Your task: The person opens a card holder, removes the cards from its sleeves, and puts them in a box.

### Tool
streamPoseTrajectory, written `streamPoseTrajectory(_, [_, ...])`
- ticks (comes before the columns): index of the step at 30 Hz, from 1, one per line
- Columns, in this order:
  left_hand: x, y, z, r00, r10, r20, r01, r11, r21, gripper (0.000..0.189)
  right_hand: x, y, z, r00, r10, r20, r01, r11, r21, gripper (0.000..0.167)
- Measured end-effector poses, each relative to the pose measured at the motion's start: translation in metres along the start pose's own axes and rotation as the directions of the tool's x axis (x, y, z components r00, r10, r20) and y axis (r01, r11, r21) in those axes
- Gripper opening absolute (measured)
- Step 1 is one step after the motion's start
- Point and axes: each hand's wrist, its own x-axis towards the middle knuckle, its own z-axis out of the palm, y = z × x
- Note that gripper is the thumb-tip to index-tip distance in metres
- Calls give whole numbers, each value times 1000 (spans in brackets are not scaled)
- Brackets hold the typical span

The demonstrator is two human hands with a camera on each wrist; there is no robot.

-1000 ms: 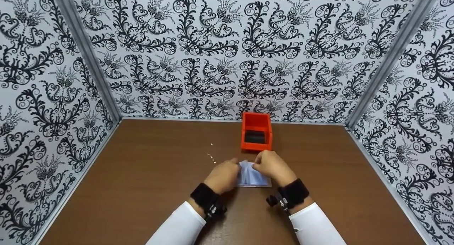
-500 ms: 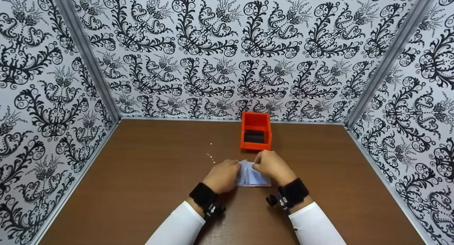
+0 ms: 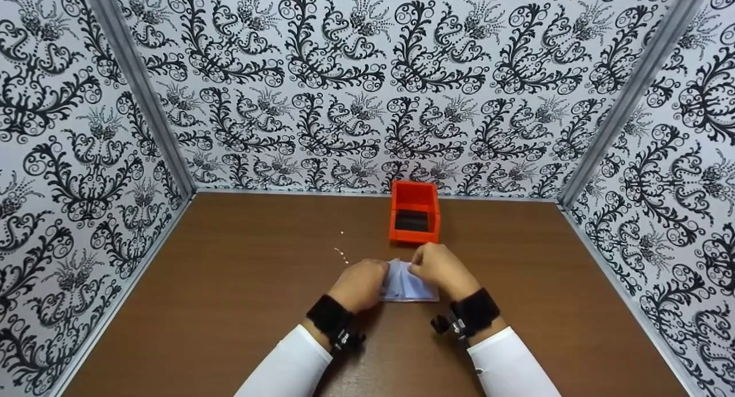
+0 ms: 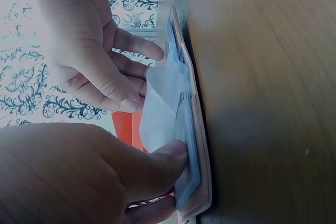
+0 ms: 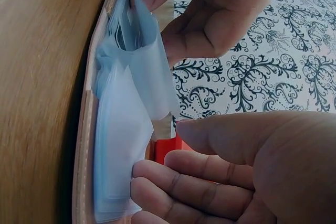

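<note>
A card holder (image 3: 418, 290) with clear plastic sleeves lies spread on the table between both hands. Its tan cover (image 5: 83, 145) is against the wood. My left hand (image 3: 360, 285) grips the left side, the thumb (image 4: 172, 156) pressed on the stacked sleeves (image 4: 190, 145). My right hand (image 3: 445, 270) is at the right side. In the right wrist view its fingertips (image 5: 140, 170) touch the edge of the right-hand sleeves (image 5: 118, 150), while the thumb stands apart from the fingers. One loose sleeve (image 5: 149, 72) curves up in the middle, between the hands.
An orange bin (image 3: 414, 236) stands behind the card holder, with a dark object (image 3: 412, 220) inside. Small pale specks (image 3: 343, 254) show on the wooden table (image 3: 258, 253) to the left. Patterned walls (image 3: 344, 98) enclose the back and sides.
Both hands stay nearly in place. My left hand shifts very slightly left, and the sleeves beside its fingers spread a little.
</note>
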Motion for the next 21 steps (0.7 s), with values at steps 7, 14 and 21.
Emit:
streamPoseTrajectory(7, [1, -1, -1, 999, 7, -40, -7, 1000, -3, 19, 1, 1, 0, 1000, 9, 2, -8, 1000, -7, 7])
streamPoseTrajectory(14, [2, -1, -1, 996, 25, -83, -25, 1000, -3, 15, 1, 0, -1, 1000, 15, 6, -15, 1000, 0, 8])
streamPoseTrajectory(21, [1, -1, -1, 994, 50, -100, -51, 999, 2, 11, -2, -7, -1, 1000, -8, -13, 8, 1000, 27, 17])
